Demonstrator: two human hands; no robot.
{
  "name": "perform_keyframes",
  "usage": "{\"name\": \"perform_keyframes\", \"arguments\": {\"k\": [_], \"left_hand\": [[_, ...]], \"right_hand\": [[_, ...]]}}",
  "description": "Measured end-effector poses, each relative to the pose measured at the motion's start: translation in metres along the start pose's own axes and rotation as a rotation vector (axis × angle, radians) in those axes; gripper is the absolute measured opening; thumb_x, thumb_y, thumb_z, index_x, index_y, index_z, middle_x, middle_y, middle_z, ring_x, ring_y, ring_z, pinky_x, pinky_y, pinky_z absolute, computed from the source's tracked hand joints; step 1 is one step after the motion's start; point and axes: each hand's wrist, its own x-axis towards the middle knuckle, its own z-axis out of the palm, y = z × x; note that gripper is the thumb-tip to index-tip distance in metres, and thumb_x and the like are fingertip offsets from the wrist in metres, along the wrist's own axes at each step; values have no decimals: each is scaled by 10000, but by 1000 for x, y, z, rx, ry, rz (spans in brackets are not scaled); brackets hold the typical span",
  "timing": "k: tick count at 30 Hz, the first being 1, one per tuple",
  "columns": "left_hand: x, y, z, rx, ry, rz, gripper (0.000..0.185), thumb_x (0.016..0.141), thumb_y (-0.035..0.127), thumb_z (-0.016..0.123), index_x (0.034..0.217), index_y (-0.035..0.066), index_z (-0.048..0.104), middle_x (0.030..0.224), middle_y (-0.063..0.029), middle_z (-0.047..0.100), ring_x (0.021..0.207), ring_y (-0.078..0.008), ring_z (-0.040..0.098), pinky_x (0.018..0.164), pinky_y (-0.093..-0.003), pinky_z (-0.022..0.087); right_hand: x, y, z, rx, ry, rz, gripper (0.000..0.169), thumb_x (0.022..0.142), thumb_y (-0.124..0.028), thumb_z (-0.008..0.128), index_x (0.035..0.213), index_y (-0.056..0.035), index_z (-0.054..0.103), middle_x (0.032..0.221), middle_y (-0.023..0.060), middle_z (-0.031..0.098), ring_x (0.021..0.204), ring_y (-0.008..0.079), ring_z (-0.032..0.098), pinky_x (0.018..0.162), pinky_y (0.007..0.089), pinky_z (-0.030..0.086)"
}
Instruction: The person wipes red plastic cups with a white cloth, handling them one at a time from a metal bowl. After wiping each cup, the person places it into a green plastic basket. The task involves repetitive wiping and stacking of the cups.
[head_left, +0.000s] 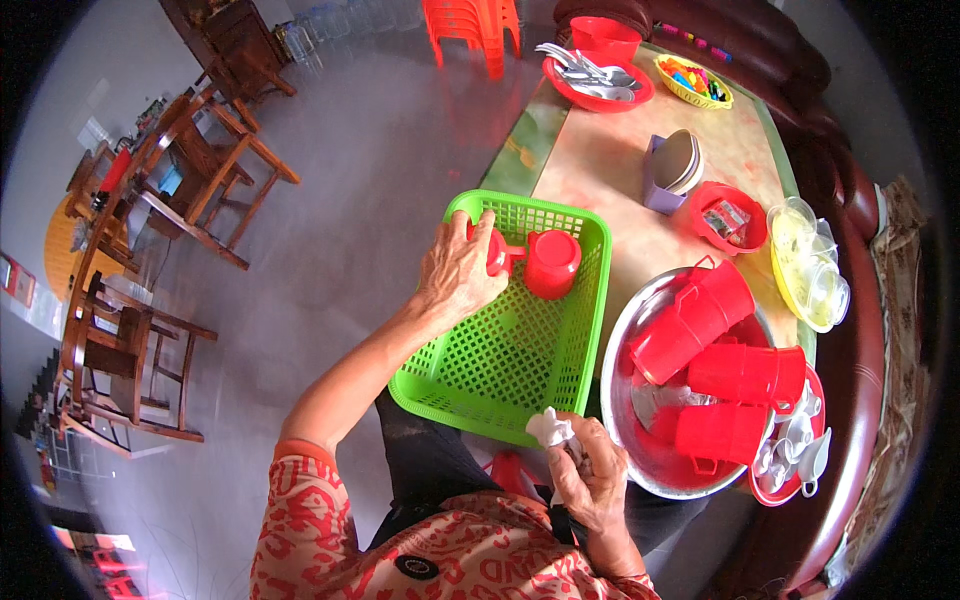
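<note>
A green plastic basket (600, 322) with a lattice floor lies before me, partly over my lap. Inside, near its far end, my left hand (463, 266) has its fingers around a red plastic cup (497, 253). Just right of that cup sits another red cup (553, 264), bottom up. My right hand (589, 465) grips a crumpled white cloth or tissue (551, 429) by the basket's near right corner. To the right, a metal basin (616, 439) holds several red plastic cups (694, 321), lying on their sides and nested in stacks.
On the marble-patterned table (592, 169) stand a red bowl of cutlery (600, 105), a yellow basket of colourful pieces (694, 99), a purple holder (661, 196) and a red tub (697, 225). Yellow (784, 289) and red containers (766, 495) line its right side, by a leather sofa (862, 360).
</note>
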Motion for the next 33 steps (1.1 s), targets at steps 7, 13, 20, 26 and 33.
{"name": "perform_keyframes", "arguments": {"k": [7,13,20,26,33], "left_hand": [[18,8,-1,110,-213,-159,733,724,459,722,1311,82,493,1201,-218,470,965,-413,609,782,-522,516],[17,2,-5,85,-237,-100,776,656,403,767,1308,89,485,1216,-208,469,993,-415,606,818,-508,514],[16,-3,3,-103,-198,-94,888,597,321,827,1362,111,427,1257,-200,438,1090,-408,553,918,-479,489],[4,17,-16,-83,-25,-45,945,601,253,844,1402,129,358,1301,-205,340,1095,-423,533,903,-485,499],[3,106,-16,-293,112,349,542,673,216,818,1137,58,587,1071,-128,569,913,-290,597,794,-371,510]], "right_hand": [[6,6,-6,-26,-21,51,318,816,-88,658,1115,16,619,856,141,638,695,252,568,638,341,469],[12,8,-6,-15,-66,-39,315,817,-98,667,1110,9,623,918,135,659,718,256,573,656,345,475],[10,6,-7,26,-43,-113,283,801,-62,654,1055,55,615,886,143,658,675,225,555,623,329,450],[-4,-1,-22,20,-73,-119,350,804,-54,667,1134,33,589,833,125,630,714,269,568,673,374,463],[-30,-1,-41,34,29,-221,330,798,-25,679,1116,36,619,817,116,648,717,241,600,667,345,472]]}}
